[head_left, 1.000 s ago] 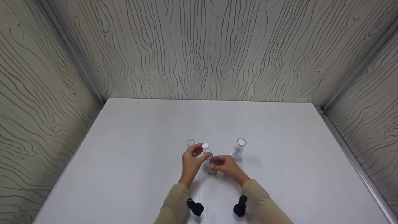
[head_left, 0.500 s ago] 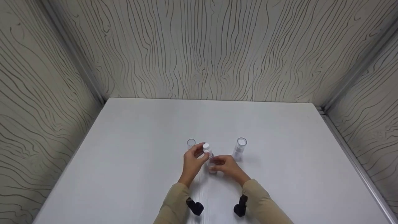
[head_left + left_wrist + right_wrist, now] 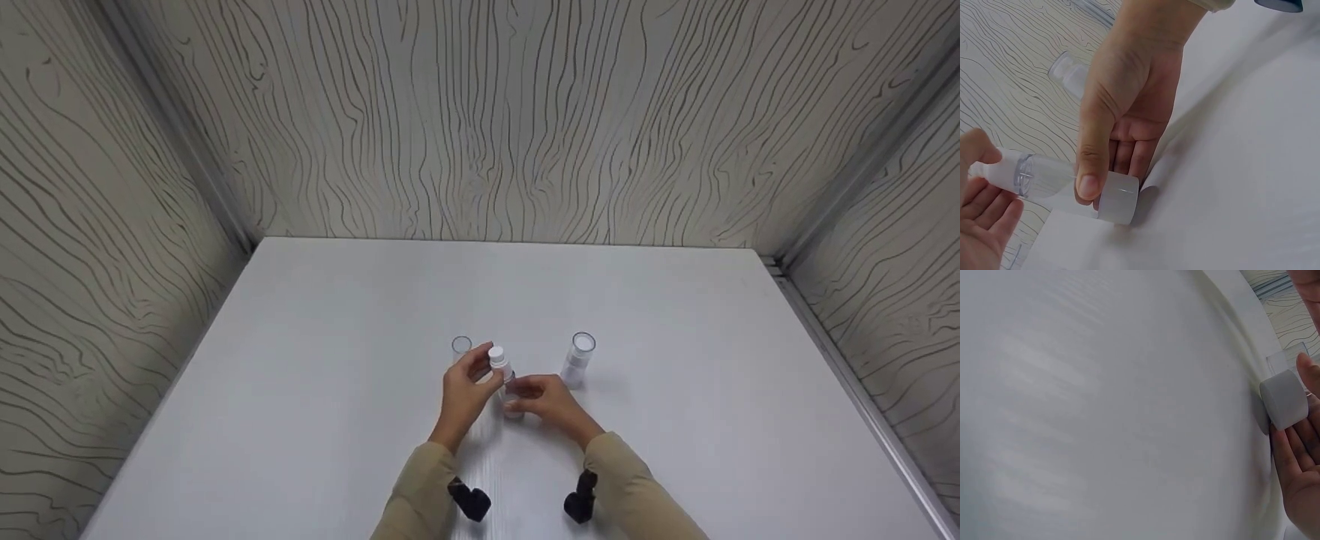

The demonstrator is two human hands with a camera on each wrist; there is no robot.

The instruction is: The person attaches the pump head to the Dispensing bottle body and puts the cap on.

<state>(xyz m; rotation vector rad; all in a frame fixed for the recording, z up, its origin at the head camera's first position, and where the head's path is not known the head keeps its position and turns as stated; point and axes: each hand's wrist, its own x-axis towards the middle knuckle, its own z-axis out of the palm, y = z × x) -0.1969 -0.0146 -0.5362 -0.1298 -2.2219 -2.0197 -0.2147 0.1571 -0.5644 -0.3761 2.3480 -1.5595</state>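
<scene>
A small pump bottle stands tilted between both hands, with a clear body, a white bottom and a white pump head. My left hand pinches the white collar at its top between thumb and fingers. Lower down, my right hand grips the body just above the white bottom, thumb on one side and fingers on the other. In the left wrist view the white collar meets the clear ring at the body's upper end. The fingers hide part of the bottle.
A clear open-topped cap stands behind my left hand. To the right, beyond my right hand, a second similar bottle stands upright under its clear cover. The white table is bounded by wood-grain panels at the back and sides.
My left hand has shifted very slightly to the right at the bottle's top, showing more of the clear cap behind it. The right hand keeps its hold.
</scene>
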